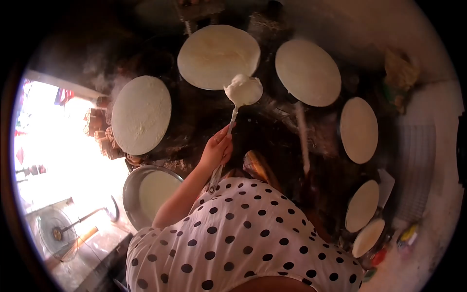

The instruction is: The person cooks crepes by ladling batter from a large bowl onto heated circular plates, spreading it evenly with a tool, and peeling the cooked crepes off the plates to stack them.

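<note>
My left hand [216, 150] is closed round the long metal handle of a ladle [247, 92]. Thick white batter heaps over the ladle's bowl, which is held up near the front edge of a round pale sheet [219, 56] at the top centre. Another white round [141, 115] lies to the left, and one more [308, 73] to the right. Below the left round stands a metal pot [130, 194] with pale liquid in it. My right hand does not show.
Down the right side are more pale rounds [359, 130], [362, 206]. A pale stick [302, 138] rises right of centre. Stacked brown pieces [99, 126] stand at the left, above a ledge with a fan [58, 233]. Smoke or steam hangs about.
</note>
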Demonstrator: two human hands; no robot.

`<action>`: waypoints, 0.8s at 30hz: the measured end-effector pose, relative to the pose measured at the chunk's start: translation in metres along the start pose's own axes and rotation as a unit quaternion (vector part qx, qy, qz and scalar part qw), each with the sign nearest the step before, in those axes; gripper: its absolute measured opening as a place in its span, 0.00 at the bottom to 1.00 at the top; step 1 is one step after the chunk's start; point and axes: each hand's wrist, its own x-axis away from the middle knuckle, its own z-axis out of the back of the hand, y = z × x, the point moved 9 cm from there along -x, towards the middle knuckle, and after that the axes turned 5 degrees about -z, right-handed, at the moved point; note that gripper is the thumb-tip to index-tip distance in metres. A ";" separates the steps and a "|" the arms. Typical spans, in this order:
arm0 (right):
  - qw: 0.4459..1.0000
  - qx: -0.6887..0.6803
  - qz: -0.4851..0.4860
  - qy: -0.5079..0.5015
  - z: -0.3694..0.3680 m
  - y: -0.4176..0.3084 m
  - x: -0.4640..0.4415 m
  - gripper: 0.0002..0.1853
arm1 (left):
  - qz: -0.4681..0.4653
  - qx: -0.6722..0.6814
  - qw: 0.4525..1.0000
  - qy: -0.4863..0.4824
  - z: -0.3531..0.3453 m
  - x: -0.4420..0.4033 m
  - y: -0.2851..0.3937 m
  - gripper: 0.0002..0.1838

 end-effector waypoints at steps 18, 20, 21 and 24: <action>0.942 -0.210 -0.253 -0.076 -0.101 -0.361 -0.484 0.28 | -0.003 0.357 0.894 0.273 0.085 0.048 0.004 0.21; 0.979 -0.119 -0.156 -0.063 -0.065 -0.394 -0.469 0.29 | -0.019 0.328 0.895 0.303 0.090 0.065 0.005 0.21; 0.974 -0.200 -0.085 -0.059 -0.065 -0.400 -0.477 0.29 | -0.028 0.331 0.892 0.307 0.094 0.072 0.005 0.21; 0.914 -0.367 -0.061 -0.159 -0.024 -0.429 -0.452 0.16 | -0.060 0.345 0.884 0.310 0.100 0.098 0.001 0.20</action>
